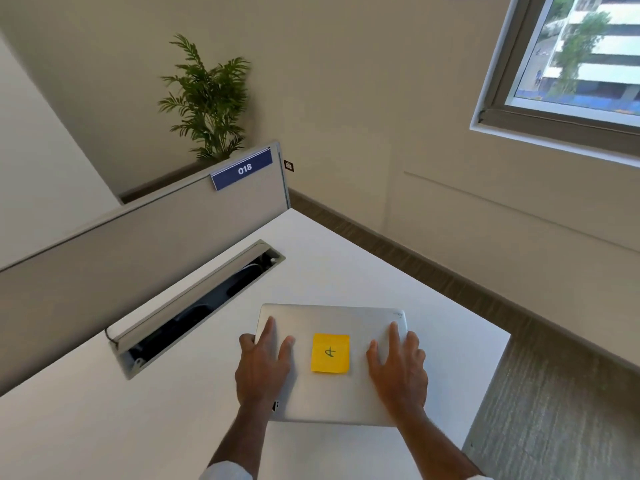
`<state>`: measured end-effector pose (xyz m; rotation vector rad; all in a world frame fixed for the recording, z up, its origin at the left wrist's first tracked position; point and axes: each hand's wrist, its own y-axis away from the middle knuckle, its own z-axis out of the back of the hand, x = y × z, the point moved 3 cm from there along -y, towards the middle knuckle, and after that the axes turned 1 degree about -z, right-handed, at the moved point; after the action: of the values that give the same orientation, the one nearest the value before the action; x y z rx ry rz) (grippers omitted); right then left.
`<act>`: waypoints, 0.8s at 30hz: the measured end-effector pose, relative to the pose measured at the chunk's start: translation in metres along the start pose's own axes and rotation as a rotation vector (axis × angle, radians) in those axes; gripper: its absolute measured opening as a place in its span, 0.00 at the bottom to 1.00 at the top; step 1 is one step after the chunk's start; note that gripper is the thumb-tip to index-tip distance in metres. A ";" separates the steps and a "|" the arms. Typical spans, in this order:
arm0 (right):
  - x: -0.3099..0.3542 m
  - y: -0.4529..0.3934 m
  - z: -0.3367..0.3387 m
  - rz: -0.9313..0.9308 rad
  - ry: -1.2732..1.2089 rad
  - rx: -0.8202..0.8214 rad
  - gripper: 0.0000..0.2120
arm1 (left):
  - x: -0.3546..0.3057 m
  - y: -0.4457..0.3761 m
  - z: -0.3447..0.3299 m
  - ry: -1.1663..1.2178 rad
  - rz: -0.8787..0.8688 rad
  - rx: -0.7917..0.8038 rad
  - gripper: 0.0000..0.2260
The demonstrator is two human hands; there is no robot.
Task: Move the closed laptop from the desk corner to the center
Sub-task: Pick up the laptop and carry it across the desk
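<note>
Two hands at work: both rest on a closed laptop near the right end of the white tabletop [145,427].
Tabletop: white, with a grey divider panel [138,237] and an open cable tray [194,306] along its far side.
Laptop [332,396]: silver, lid shut, lying flat toward the right corner, a yellow sticky note [330,353] on its lid.
Step in hand: taking hold, judged from the placement of the hands; the laptop is not yet at the centre.
Next move: likely a slide or lift leftward, clear of the tray.
Left hand [263,368]: fingers spread, palm down on the lid, thumb at the left edge.
Right hand [398,368]: open, flat on the lid's right side; neither is clenched.
</note>
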<state>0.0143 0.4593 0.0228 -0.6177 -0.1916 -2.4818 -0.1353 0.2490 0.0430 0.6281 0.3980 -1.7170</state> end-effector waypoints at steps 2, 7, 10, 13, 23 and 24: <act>0.011 0.011 -0.006 0.023 -0.010 0.016 0.29 | 0.015 0.006 0.012 0.005 0.027 -0.010 0.30; 0.040 0.038 -0.022 0.079 -0.015 0.041 0.29 | 0.050 0.020 0.043 0.023 0.092 -0.044 0.29; 0.060 0.055 -0.031 0.126 -0.012 0.063 0.29 | 0.076 0.029 0.063 0.035 0.130 -0.071 0.30; 0.080 0.074 -0.040 0.161 -0.008 0.083 0.29 | 0.102 0.038 0.081 0.037 0.165 -0.092 0.29; 0.146 0.131 -0.074 0.294 0.014 0.155 0.30 | 0.182 0.068 0.141 0.026 0.280 -0.186 0.29; 0.152 0.136 -0.077 0.305 0.016 0.162 0.30 | 0.189 0.070 0.146 0.017 0.292 -0.192 0.28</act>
<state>-0.0500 0.2512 0.0261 -0.5161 -0.2685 -2.1526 -0.1240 0.0007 0.0500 0.5323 0.4530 -1.3782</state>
